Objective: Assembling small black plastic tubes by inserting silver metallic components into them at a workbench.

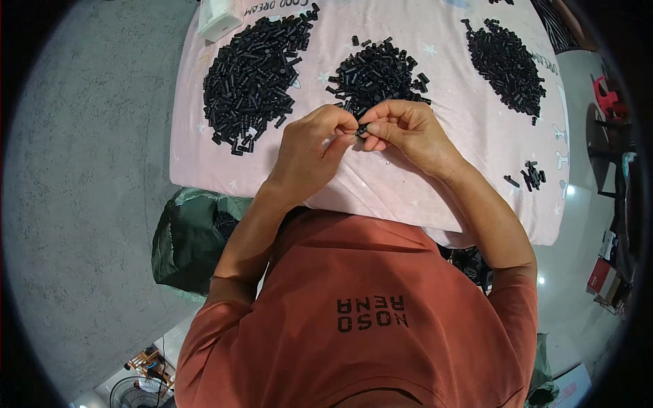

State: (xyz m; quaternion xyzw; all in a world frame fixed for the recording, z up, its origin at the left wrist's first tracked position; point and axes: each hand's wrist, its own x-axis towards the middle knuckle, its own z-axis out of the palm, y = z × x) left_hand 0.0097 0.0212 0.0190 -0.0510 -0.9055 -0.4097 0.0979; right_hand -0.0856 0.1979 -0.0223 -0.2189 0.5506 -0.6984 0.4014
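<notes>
And here we are over the pink cloth [435, 197], both hands meeting just in front of the middle pile [377, 71]! The left hand [311, 148] comes in with thumb and index finger drawn narrow, pinching at the left side of a small black piece [362, 129]. The right hand [413, 134] answers from the other side, thumb and index finger pressed on that same piece, its other fingers curled beneath. So the piece sits right between the two sets of fingertips, raised over the cloth; whether it is one part or two joined, I cannot tell, the fingers cover too much.

Look around the field! The middle pile of short black tubes spreads just beyond the fingertips. Over to the left, a bigger left pile [255, 78], longer parts in a thick heap, a few strays at its near edge. Far right, a tight oval right pile [507, 68], and nearer the person a little cluster [534, 176] of loose black parts, one lying just beside it. A white box [219, 20] stands at the far left, and down off the table's near left corner slumps a dark green bag [190, 241].
</notes>
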